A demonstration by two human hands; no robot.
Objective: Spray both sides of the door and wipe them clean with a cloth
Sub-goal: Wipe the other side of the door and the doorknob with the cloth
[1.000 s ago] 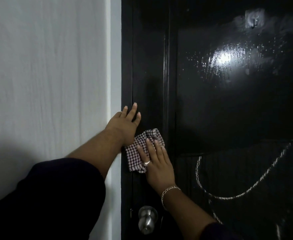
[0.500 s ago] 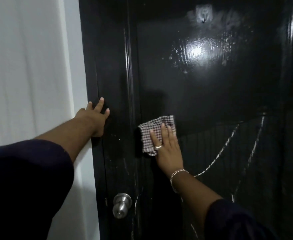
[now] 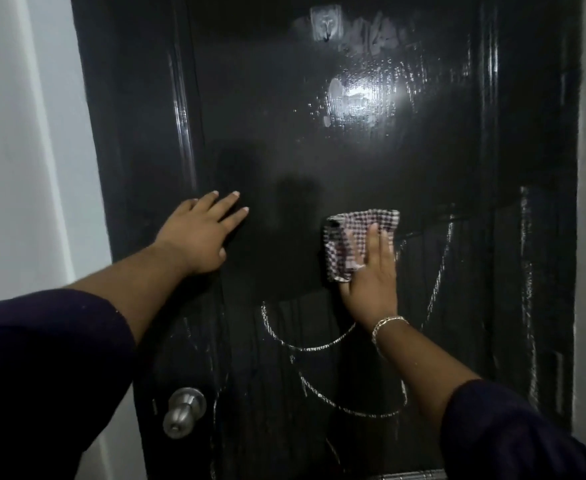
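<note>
Head view, the only one: your left hand [image 3: 201, 233] lies flat on the door [image 3: 284, 140], fingers straight and spread, holding nothing; its palm sits just inside the raised moulding on the knob side. It reads as a brace, placed there so the door does not swing or rattle while the other hand pushes against it. Your right hand [image 3: 371, 271] presses the cloth [image 3: 357, 237] against the panel near the middle of the door, fingers straight over the checked fabric rather than curled round it, so the cloth is pinned flat under the hand and not pinched; a flat press like that spreads the cloth wide and gives the most contact per stroke. The cloth sits bunched at its upper edge, with most of it showing above and to the left of your fingers. Above it the door looks wet, with a bright glare and droplets near a small hook [image 3: 326, 24], while pale curved streaks [image 3: 319, 346] mark the lower panel under your wrist, so I judge this face is only partly wiped and the lower area is yet to be done. The knob [image 3: 184, 410] sits low on the left, well apart from both hands. The door's other face is not visible.
</note>
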